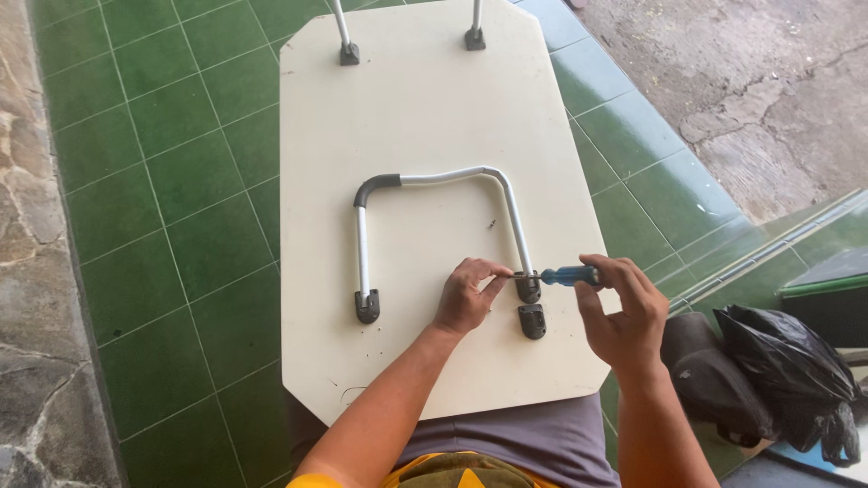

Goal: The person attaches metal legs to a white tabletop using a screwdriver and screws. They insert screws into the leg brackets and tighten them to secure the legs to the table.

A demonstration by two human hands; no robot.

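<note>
A cream table top (425,136) lies upside down on my lap and the floor. A bent metal leg tube (434,177) with a dark sleeve lies folded flat on it, ending in dark hinge brackets (367,307). My right hand (624,312) holds a blue-handled screwdriver (568,275) sideways, its tip at the right bracket (528,291). My left hand (467,296) pinches the shaft tip at that bracket. A loose dark bracket (533,321) sits just below. A small screw (492,222) lies on the board.
A second leg (344,32) stands at the board's far end. Green floor tiles (181,172) surround the board, stone paving to the left, bare concrete at the upper right. A black plastic bag (787,361) and a dark shoe (710,380) lie at my right.
</note>
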